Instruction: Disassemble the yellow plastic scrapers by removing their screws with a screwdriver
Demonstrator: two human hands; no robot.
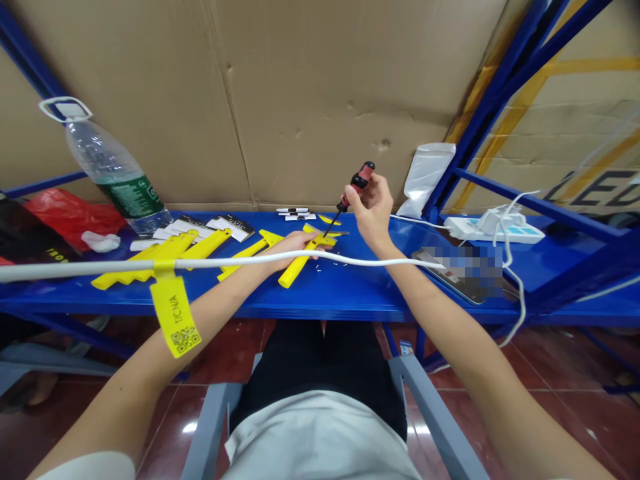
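Yellow pieces (205,249): several lie side by side along the left of the blue bench (385,288); another, the held piece (294,269), is at its middle, between the person's hands.
Left hand (298,244): gripping the held piece near its head — some fingers hidden.
Right hand (375,208): thumb and fingers pinching the screwdriver's handle.
Screwdriver (361,179): red and black, tilted — tip at the piece's head, exact contact too small to tell.
Small pale screws (319,270): scattered on the bench, just right of the held piece.
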